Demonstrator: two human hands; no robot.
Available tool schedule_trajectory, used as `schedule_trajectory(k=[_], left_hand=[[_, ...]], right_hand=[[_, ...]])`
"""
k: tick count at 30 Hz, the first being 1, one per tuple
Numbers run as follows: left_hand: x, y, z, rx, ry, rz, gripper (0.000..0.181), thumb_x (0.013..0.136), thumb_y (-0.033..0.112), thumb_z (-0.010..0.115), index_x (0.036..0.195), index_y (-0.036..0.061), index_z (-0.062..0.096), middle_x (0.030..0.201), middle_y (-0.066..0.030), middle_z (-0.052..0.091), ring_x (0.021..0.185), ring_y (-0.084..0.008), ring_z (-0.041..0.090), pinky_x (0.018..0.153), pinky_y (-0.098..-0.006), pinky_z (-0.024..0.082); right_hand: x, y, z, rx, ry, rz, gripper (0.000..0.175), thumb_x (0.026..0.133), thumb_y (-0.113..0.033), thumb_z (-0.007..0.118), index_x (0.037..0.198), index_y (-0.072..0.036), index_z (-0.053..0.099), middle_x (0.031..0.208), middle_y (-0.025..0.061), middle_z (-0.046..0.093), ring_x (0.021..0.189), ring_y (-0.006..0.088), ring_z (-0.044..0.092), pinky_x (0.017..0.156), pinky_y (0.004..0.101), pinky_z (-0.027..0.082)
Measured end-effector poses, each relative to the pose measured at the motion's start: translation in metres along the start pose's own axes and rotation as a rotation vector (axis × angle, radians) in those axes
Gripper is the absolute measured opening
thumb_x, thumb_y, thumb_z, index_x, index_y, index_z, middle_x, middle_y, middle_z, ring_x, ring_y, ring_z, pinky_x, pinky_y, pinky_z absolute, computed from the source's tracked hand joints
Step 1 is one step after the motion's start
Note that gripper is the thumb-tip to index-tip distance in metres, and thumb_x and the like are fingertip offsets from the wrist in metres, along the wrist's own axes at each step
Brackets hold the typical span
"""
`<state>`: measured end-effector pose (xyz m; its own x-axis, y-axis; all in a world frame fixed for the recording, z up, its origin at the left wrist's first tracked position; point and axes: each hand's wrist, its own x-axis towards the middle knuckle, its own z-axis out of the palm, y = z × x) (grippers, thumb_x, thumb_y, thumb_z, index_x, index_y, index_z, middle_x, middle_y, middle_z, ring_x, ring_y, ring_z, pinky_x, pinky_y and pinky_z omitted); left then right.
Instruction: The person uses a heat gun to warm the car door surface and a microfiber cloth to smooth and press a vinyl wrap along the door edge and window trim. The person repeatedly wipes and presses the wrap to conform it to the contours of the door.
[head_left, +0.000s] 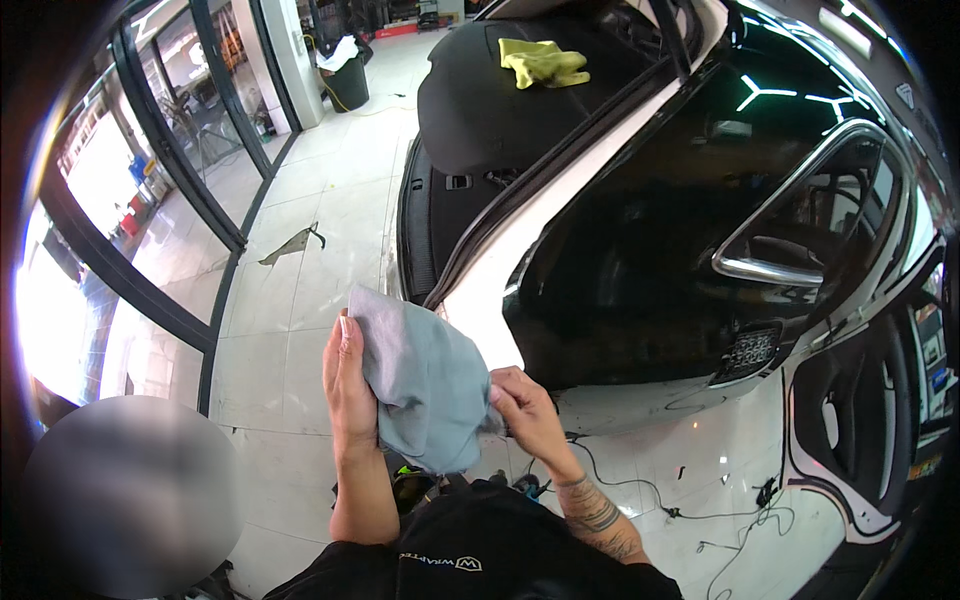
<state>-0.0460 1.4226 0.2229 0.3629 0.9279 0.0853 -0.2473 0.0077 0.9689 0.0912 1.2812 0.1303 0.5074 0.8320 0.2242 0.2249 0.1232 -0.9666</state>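
Observation:
A grey-blue cloth (431, 382) is stretched between my two hands in front of my body. My left hand (351, 390) is upright at its left edge, the thumb against the fabric and some fingers hidden. My right hand (529, 412) pinches the opposite edge between thumb and fingers. Just beyond the cloth stands a car with a white body edge (484, 322) and a glossy black rear side panel (622, 300). Its rear opening shows a black parcel shelf (480, 97), on which a crumpled yellow-green cloth (544, 66) lies.
An open car door (847, 420) stands at the right. Black cables (645, 487) trail over the tiled floor (330, 300), where a flat scrap (292, 246) also lies. Glass doors with dark frames (161, 172) line the left side. Farther off is a black bin (346, 84).

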Motion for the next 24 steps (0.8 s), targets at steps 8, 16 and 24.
schedule_trajectory(k=[8, 16, 24], left_hand=[[0.062, -0.029, -0.057, 0.031, 0.028, -0.004, 0.038, 0.1, 0.034, 0.044, 0.111, -0.0009, 0.052, 0.096, 0.0003, 0.05, 0.092, -0.0081, 0.045, 0.087, -0.0214, 0.035], [0.103, -0.052, -0.09, 0.113, -0.175, 0.099, 0.029, 0.102, 0.03, 0.041, 0.088, 0.0042, 0.046, 0.077, 0.0049, 0.035, 0.074, -0.0045, 0.03, 0.065, -0.02, 0.028], [0.095, -0.055, -0.097, 0.026, -0.23, 0.024, 0.029, 0.101, 0.029, 0.042, 0.097, 0.0018, 0.052, 0.077, 0.006, 0.036, 0.073, -0.0038, 0.032, 0.064, -0.0196, 0.029]], right_hand=[[0.052, -0.004, 0.058, 1.181, -0.1, 0.157, 0.033, 0.089, -0.01, 0.052, 0.116, 0.008, 0.055, 0.123, 0.0154, 0.055, 0.114, 0.0212, 0.052, 0.102, 0.0341, 0.038], [0.077, 0.021, 0.138, 1.282, 0.074, 0.404, 0.031, 0.091, -0.015, 0.058, 0.117, 0.002, 0.054, 0.109, 0.0115, 0.064, 0.098, 0.021, 0.065, 0.087, 0.0345, 0.055], [0.092, 0.014, 0.146, 1.01, -0.024, 0.433, 0.049, 0.096, -0.022, 0.049, 0.139, -0.002, 0.035, 0.136, 0.0123, 0.046, 0.119, 0.0215, 0.051, 0.098, 0.0333, 0.046]])
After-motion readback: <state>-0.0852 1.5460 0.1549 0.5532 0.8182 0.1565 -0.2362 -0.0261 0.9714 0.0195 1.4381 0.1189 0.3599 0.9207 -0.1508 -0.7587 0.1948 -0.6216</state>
